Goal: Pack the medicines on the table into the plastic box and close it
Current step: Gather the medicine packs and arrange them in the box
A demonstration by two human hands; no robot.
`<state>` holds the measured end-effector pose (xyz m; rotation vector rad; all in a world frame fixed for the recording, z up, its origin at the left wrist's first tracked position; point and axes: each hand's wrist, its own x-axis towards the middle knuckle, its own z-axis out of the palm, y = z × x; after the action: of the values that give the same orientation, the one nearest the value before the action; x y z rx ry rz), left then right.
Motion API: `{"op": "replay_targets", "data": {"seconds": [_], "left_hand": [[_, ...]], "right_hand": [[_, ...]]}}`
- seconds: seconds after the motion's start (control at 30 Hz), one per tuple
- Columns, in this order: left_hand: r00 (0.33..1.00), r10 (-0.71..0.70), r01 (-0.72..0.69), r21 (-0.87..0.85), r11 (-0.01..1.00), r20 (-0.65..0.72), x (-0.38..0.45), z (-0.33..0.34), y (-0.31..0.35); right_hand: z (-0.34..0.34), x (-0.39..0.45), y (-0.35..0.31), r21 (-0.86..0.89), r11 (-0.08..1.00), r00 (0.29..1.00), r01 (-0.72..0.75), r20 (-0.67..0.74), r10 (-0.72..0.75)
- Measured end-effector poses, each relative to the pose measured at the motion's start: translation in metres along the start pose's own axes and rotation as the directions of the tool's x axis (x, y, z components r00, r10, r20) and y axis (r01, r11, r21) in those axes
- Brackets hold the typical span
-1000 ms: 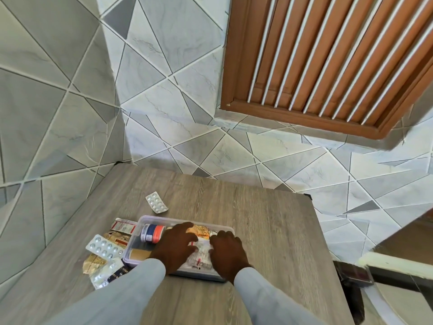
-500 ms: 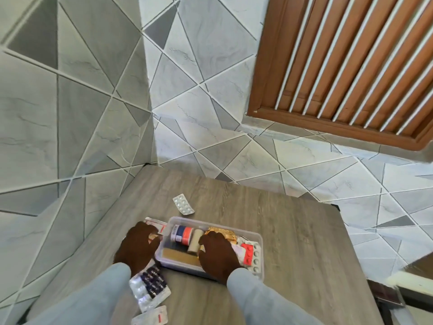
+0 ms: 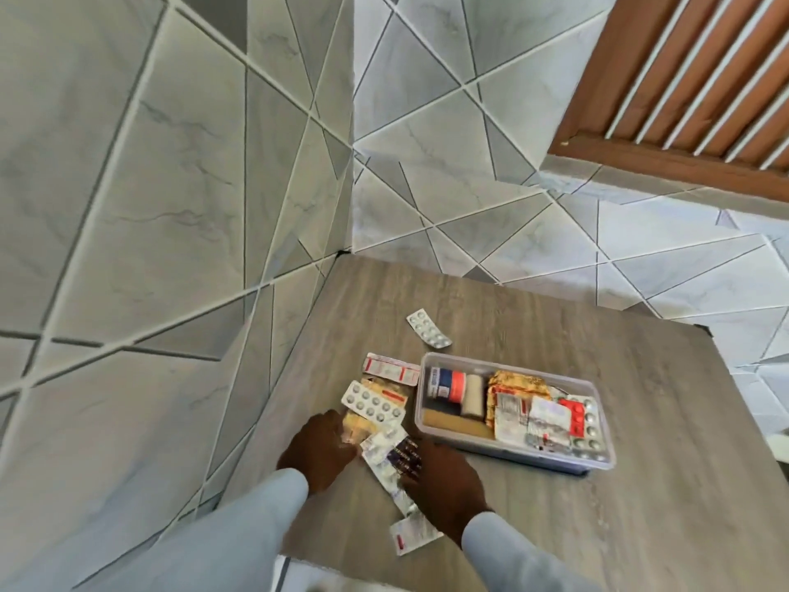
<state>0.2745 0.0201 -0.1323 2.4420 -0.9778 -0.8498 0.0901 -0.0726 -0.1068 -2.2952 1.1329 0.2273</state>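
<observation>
A clear plastic box (image 3: 606, 457) stands open on the wooden table (image 3: 597, 527), holding a small bottle (image 3: 446, 384), a roll, a gold packet and several blister strips. Left of the box lies a pile of loose medicines: a white blister strip (image 3: 372, 403), a red-and-white strip (image 3: 390, 368), a gold sachet (image 3: 356, 427) and a dark blister strip (image 3: 399, 457). My left hand (image 3: 318, 450) rests on the pile's left side, touching the gold sachet. My right hand (image 3: 444, 484) lies on the dark strip. Another strip (image 3: 414, 534) pokes out below my right wrist. A lone white strip (image 3: 428, 328) lies behind the box.
The table sits in a corner of tiled walls (image 3: 170, 207). A brown slatted shutter (image 3: 691, 79) is at the upper right. The table's right half is bare wood. No lid is in view.
My right hand has left the box and moved left onto the loose pile. My left hand stays on the pile. The view has swung further left.
</observation>
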Motion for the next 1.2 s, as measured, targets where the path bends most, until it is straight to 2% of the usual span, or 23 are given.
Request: {"op": "replay_targets", "data": {"seconds": [0.1,0.2,0.33,0.4,0.53,0.7,0.73,0.8,0.87,0.93,1.0,1.1,1.2], "left_hand": [[0.996,-0.068,0.059,-0.132,0.989,-0.066,0.0,0.005,0.004],[0.992,-0.12,0.107,-0.246,0.963,-0.041,0.005,0.009,0.008],[0.998,-0.062,0.064,-0.225,0.972,0.017,0.015,0.017,0.005],[0.998,-0.056,0.064,-0.21,0.976,0.042,0.02,0.017,0.004],[0.994,-0.045,0.064,-0.189,0.98,0.099,0.032,0.013,-0.002],[0.968,0.025,0.048,-0.28,0.959,0.249,0.044,-0.014,-0.002],[0.964,0.049,0.042,-0.329,0.943,0.262,0.048,-0.021,-0.002],[0.968,-0.01,0.116,-0.414,0.903,0.25,0.055,-0.036,0.001],[0.984,-0.058,0.128,-0.447,0.885,0.166,0.057,-0.048,0.016],[1.0,-0.022,0.027,-0.453,0.891,0.017,0.056,-0.049,0.05],[0.993,0.087,-0.112,-0.419,0.901,-0.078,0.049,-0.039,0.093],[0.956,0.293,-0.273,-0.382,0.883,-0.008,0.038,-0.003,0.154],[0.899,0.428,-0.4,-0.222,0.889,0.092,0.035,0.041,0.197]], "right_hand": [[0.018,-0.006,0.003,-0.058,0.991,0.993,-0.12,-0.007,0.12],[0.028,-0.001,-0.003,-0.106,0.978,0.983,-0.181,-0.045,0.177],[0.032,0.012,-0.015,-0.077,0.97,0.972,-0.231,-0.057,0.227],[0.032,0.016,-0.02,-0.019,0.976,0.975,-0.215,-0.061,0.214],[0.027,0.022,-0.026,0.264,0.951,0.985,-0.162,-0.008,0.17],[0.002,0.022,-0.032,0.372,0.927,0.999,-0.04,0.019,0.036],[-0.008,0.021,-0.033,0.405,0.914,1.0,-0.007,-0.009,0.012],[-0.032,0.015,-0.027,0.455,0.889,0.995,0.046,-0.098,-0.001],[-0.056,0.014,-0.008,0.483,0.873,0.978,0.067,-0.206,0.038],[-0.081,0.011,0.027,0.534,0.842,0.942,0.068,-0.314,0.123],[-0.106,0.006,0.062,0.589,0.807,0.903,0.046,-0.37,0.219],[-0.136,0.003,0.11,0.662,0.749,0.914,-0.017,-0.293,0.279],[-0.155,0.01,0.151,0.542,0.835,0.949,-0.093,-0.207,0.24]]}}
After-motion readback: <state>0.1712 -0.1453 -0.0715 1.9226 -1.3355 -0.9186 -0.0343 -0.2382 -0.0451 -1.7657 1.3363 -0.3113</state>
